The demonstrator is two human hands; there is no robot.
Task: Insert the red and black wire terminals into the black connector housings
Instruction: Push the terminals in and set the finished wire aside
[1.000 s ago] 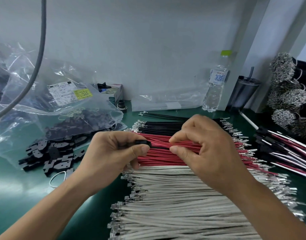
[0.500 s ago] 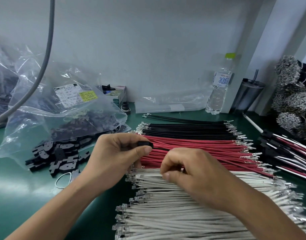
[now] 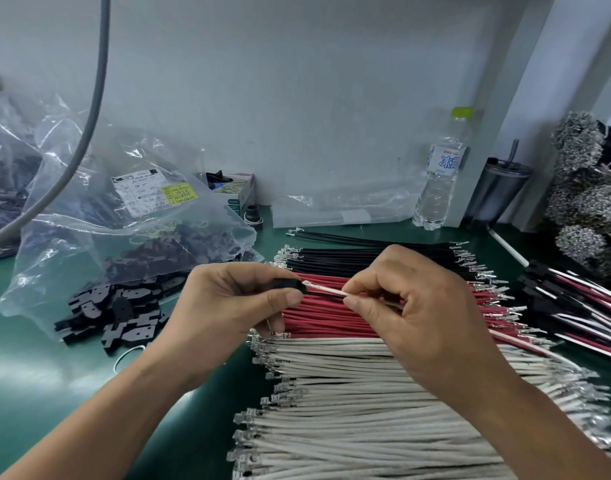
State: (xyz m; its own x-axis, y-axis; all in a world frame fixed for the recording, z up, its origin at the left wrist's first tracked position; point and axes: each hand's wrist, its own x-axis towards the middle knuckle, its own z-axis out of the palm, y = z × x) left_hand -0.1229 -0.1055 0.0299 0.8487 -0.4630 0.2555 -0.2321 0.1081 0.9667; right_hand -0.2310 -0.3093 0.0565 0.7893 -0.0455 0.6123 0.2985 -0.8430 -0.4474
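Green bench w/ wall close behind; bare mat (image 3: pixel 37 393) only at front left. Smooth rows of black wires (image 3: pixel 331 261), red wires (image 3: pixel 324 317) and white wires (image 3: pixel 349 410) fill the centre. Left hand (image 3: pixel 227 306) pinches a small black connector (image 3: pixel 288 284). Right hand (image 3: pixel 418 306), fingers curled, pinches a white wire (image 3: pixel 326 289), its metal tip at the connector's mouth.

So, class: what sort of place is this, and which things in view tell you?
Probably a wire-harness assembly bench in a small factory. Rows of cut white wires, red wires and black wires with crimped terminals cover the green mat, beside a labelled bag of black connector housings.
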